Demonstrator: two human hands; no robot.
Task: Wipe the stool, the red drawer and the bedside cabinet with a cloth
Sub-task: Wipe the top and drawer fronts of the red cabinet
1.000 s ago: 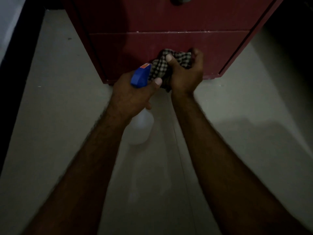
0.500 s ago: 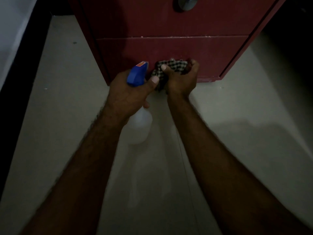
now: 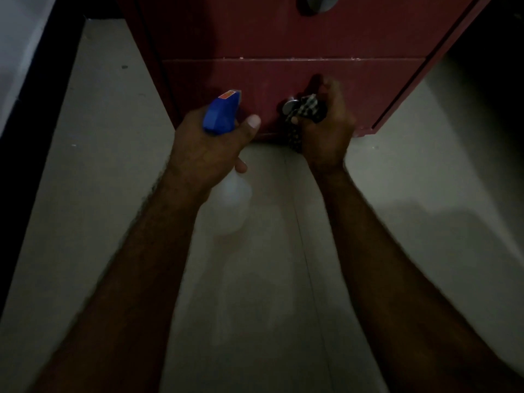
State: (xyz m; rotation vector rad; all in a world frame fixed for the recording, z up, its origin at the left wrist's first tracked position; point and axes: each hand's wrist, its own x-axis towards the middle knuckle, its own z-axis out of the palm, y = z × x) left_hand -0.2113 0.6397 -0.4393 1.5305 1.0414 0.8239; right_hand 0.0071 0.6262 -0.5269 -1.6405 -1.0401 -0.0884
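Cloth (image 3: 309, 104): checked, soft and light, and it wads easily. We judge it will drag on a smooth face rather than slip, so it is best held bunched in the palm with a flat fold facing forward. Our right hand (image 3: 326, 131) has its fingers curled round it, up against the lower red drawer (image 3: 368, 80), at 3 o'clock of the round knob (image 3: 289, 106). A tail of fabric hangs at 6 o'clock. Our left hand (image 3: 209, 148) is wrapped round the spray bottle (image 3: 222, 114), at 9 o'clock of the cloth and apart from it, nozzle toward the drawer. The drawer front is stiff and sits low over the floor (image 3: 113, 194).
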